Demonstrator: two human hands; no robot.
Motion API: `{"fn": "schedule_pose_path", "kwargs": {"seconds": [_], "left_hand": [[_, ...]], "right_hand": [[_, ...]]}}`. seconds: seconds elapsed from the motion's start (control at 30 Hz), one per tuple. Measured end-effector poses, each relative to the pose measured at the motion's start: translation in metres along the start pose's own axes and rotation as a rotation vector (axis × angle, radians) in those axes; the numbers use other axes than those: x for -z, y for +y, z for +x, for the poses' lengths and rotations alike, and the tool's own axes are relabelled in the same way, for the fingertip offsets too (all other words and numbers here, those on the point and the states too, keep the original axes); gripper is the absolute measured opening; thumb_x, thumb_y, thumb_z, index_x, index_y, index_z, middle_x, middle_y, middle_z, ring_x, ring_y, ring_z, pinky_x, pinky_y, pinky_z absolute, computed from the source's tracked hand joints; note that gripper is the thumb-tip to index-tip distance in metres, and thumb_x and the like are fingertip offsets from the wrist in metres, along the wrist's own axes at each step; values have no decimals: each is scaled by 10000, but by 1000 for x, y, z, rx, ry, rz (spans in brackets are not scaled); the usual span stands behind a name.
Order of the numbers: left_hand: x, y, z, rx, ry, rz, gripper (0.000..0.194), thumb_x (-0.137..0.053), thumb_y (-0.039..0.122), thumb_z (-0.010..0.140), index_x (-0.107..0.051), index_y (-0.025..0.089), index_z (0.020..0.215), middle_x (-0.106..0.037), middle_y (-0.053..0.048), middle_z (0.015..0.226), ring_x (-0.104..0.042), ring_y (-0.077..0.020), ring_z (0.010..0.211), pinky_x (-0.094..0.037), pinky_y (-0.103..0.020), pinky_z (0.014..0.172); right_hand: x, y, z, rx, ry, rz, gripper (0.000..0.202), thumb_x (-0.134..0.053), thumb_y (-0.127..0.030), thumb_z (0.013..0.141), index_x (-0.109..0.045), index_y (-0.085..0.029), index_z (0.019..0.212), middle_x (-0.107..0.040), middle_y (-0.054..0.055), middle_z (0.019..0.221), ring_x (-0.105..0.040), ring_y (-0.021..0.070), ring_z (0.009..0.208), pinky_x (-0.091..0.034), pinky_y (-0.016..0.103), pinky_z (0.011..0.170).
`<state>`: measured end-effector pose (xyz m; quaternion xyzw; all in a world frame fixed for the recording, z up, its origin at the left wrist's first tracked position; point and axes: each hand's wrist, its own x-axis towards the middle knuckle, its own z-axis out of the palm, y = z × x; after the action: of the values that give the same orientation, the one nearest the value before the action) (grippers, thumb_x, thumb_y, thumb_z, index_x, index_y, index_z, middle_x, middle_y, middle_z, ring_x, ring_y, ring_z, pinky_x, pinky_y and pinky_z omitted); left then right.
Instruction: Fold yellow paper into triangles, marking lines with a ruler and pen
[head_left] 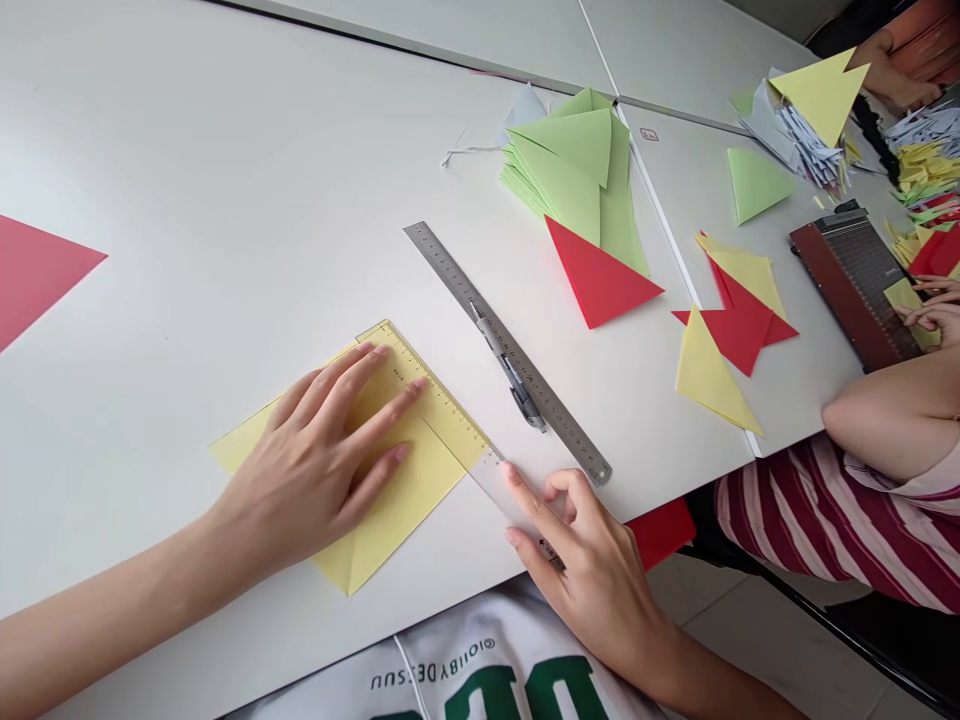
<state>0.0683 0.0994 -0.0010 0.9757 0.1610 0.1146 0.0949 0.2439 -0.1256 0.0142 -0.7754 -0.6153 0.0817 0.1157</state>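
A folded yellow paper (397, 505) lies near the table's front edge. My left hand (322, 460) lies flat on it, fingers spread, pressing it and a clear plastic ruler (450, 420) that runs along the paper's right edge. My right hand (592, 560) pinches the ruler's near end between thumb and fingers at the table edge. A steel ruler (457, 280) lies diagonally just beyond, with a pen (514, 380) resting on it.
A stack of green folded paper (570, 165) and red triangle (600, 280) sit further back. Red and yellow triangles (731, 320) lie at right. A co-worker's arm (885, 410) and a paper cutter (855, 280) are far right. A red sheet (37, 270) lies at left.
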Motion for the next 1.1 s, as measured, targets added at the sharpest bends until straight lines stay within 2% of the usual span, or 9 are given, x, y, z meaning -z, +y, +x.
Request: {"fn": "schedule_pose_path", "kwargs": {"seconds": [0.3, 0.43, 0.6, 0.87, 1.1], "left_hand": [[0, -1, 1, 21, -19, -5, 529, -380, 350, 997, -222, 328, 1501, -290, -128, 1536, -291, -359, 1431, -355, -546, 1097], [-2, -1, 1, 9, 4, -1, 518, -372, 356, 1000, -250, 302, 1501, -316, -150, 1517, -300, -357, 1428, -355, -543, 1098], [-3, -1, 0, 18, 9, -12, 520, -376, 375, 995, -250, 339, 1498, -328, -121, 1517, -312, -346, 1425, -365, -536, 1097], [-3, 0, 0, 1, 20, 3, 500, -381, 358, 995, -305, 297, 1486, -328, -147, 1511, -308, -349, 1426, -352, -524, 1110], [-3, 0, 0, -18, 37, 21, 489, -413, 329, 982, -407, 198, 1452, -345, -203, 1495, -314, -363, 1420, -365, -530, 1096]], "right_hand": [[-2, 1, 0, 16, 14, -8, 484, -426, -370, 1005, -407, -285, 1481, -490, 38, 934, -530, 101, 657, -438, 203, 497], [-2, 1, 0, 12, 11, 10, 483, -433, -364, 1002, -410, -278, 1478, -486, 40, 934, -531, 107, 664, -440, 207, 495], [1, 0, 1, 0, -18, 34, 477, -426, -348, 1008, -401, -282, 1480, -470, 34, 924, -528, 107, 655, -455, 219, 512], [2, 0, 0, -6, -19, 41, 474, -432, -364, 1008, -412, -285, 1474, -466, 35, 930, -549, 111, 658, -470, 230, 521], [-1, 3, -2, 32, 0, 12, 486, -425, -374, 1009, -400, -276, 1484, -465, 39, 926, -563, 117, 680, -485, 227, 539]]}}
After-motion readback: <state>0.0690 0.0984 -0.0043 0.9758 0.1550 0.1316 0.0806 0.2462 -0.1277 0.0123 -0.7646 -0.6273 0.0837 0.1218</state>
